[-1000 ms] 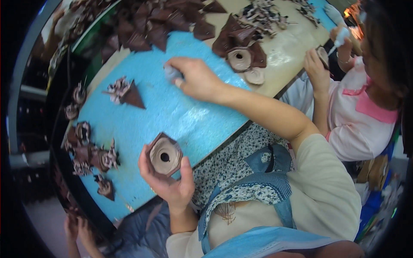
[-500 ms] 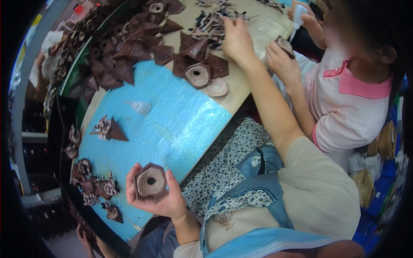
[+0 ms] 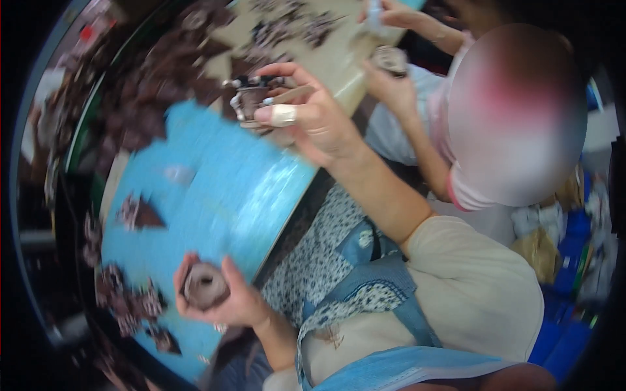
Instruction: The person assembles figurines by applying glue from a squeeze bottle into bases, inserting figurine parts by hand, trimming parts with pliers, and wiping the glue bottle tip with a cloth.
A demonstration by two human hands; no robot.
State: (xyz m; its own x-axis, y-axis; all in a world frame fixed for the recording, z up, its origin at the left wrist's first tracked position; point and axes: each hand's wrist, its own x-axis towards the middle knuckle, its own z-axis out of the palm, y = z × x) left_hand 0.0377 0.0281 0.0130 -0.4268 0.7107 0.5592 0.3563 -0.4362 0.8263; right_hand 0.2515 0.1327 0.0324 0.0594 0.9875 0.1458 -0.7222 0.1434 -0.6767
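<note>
My left hand (image 3: 240, 307), low over the near end of the blue work surface, cups a brown faceted piece (image 3: 194, 296) with a round pale face and a dark hole turned up. Up above the table's far part, my right hand (image 3: 326, 127) pinches a small brownish-pink figure piece (image 3: 249, 103) with dark parts on top and a stick-like part. A pale wrap goes round one of its digits. The two pieces are well apart. Between the hands and the left edge, a brown pointed piece with a figure on it (image 3: 140, 214) lies on the blue sheet (image 3: 215, 176).
Brown pointed pieces (image 3: 137, 98) heap along the far left. Loose figure pieces (image 3: 287, 26) lie at the back. A small translucent bottle (image 3: 177, 173) rests on the sheet. Several figure-topped pieces (image 3: 134, 306) sit at the near left. Right, a co-worker holds a bottle (image 3: 375, 14) and a brown piece (image 3: 390, 60).
My right hand has lifted away from the loose figure pieces and come nearer, now with one in its fingers. My left hand still holds the brown piece. The view has shifted and is blurred.
</note>
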